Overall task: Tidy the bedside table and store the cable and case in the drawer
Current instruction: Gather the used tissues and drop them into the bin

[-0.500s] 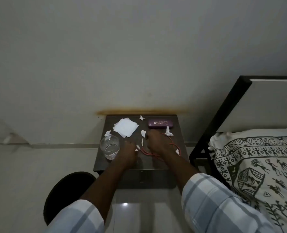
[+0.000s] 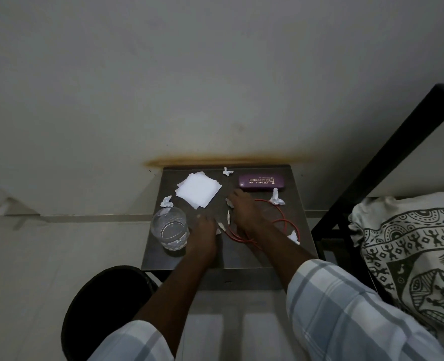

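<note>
A small dark brown bedside table [image 2: 241, 259] stands against a pale wall [image 2: 163, 87] that has a rusty stain just above the table's back edge. A black metal bed frame [image 2: 387, 157] and a white pillow printed with black figures [image 2: 411, 246] are on the right, and a round black stool [image 2: 98, 303] stands on the pale floor at front left.

One purple spectacle case with gold lettering [image 2: 261, 182] lies at back right, its long axis left to right along the wall. One thin red cable [image 2: 283, 220] lies in loose loops at centre right. Its two white plug ends [image 2: 228, 217] lie between the hands and point roughly towards the wall.

The right hand [image 2: 244, 212] lies palm down on the loops with fingers stretched out, gripping nothing visible. The left hand [image 2: 204, 230] lies flat beside the plugs, fingers loosely straight, just right of one clear glass tumbler [image 2: 169, 227].

One stack of square white napkins [image 2: 198, 190] sits at back left. Five crumpled white paper scraps [image 2: 276, 198] are scattered about, and a sixth may be under the left hand
</note>
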Demonstrator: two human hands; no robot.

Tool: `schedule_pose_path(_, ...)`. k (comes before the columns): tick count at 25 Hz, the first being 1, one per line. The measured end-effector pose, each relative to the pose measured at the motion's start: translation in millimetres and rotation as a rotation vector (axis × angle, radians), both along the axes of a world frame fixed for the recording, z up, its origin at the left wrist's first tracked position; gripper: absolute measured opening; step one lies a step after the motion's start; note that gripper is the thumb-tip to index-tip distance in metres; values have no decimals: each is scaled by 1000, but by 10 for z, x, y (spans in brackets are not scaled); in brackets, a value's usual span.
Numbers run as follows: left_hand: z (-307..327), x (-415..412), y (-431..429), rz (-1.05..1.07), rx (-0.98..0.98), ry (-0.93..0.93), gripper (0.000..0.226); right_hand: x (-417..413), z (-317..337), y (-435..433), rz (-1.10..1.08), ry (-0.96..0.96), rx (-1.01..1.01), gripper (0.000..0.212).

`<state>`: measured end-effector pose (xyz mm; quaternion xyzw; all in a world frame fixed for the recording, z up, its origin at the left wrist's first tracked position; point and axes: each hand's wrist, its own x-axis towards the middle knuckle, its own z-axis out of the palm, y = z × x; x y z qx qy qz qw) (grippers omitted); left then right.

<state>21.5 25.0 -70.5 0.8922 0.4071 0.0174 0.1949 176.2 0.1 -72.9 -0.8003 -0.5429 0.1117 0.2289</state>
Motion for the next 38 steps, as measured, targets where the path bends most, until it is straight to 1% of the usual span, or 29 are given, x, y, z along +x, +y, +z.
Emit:
schedule_pose_path(2,-12,42,34,-4,30,27,26,13,-54,-1,64,-9,-17,9)
schedule_pose_path(4,4,77,56,-10,58,72,25,-2,15,-13,103,-46,-5,18)
schedule_pose_path(6,56,120,48,-5,76,65,25,-16,84,0,91,-98,17,20)
schedule_pose_path(8,169,157,61,10,82,2,23,-11,132,5,19,-126,20,15)
schedule_pose_path(9,237,172,78,24,85,-47,22,-1,150,-5,-50,-112,65,15)
schedule_pose_path(10,323,180,99,49,56,-124,21,10,179,-29,-105,-73,139,20)
schedule_pose_path(12,530,203,160,105,-107,-353,12,67,259,-116,-218,23,265,36)
schedule_pose_path(13,634,211,204,128,-178,-457,9,127,287,-156,-287,25,258,41)
schedule_pose_path(14,737,219,271,144,-191,-538,9,195,303,-191,-355,-6,213,46)
schedule_pose_path(15,811,213,364,159,-177,-591,10,272,289,-216,-425,-26,163,48)
schedule_pose_path(17,890,169,610,192,-183,-630,9,405,183,-257,-538,-17,92,45)
schedule_pose_path(19,889,62,868,194,-209,-608,5,502,65,-308,-591,47,57,36)
schedule_pose_path(21,870,-83,1097,197,-139,-529,9,574,-18,-298,-615,129,-1,31)
schedule_pose_path(25,722,-372,1379,163,1,-360,9,592,-184,-196,-600,36,-44,24)
schedule_pose_path(26,678,-419,1417,159,14,-335,8,564,-167,-166,-577,10,-26,22)
schedule_pose_path(28,579,-478,1472,151,14,-280,9,510,-84,-79,-514,-118,32,20)
schedule_pose_path(30,471,-475,1512,143,19,-216,11,463,64,85,-414,-201,141,16)
schedule_pose_path(32,350,-462,1594,142,19,-184,14,416,128,325,-302,-156,234,10)
schedule_pose_path(35,188,-478,1739,85,-32,-138,27,432,37,706,-152,-18,280,5)
schedule_pose_path(37,118,-493,1801,13,-54,-101,37,497,-79,922,-119,38,215,4)
schedule_pose_path(38,104,-495,1808,-8,-56,-93,35,522,-123,995,-108,35,154,4)
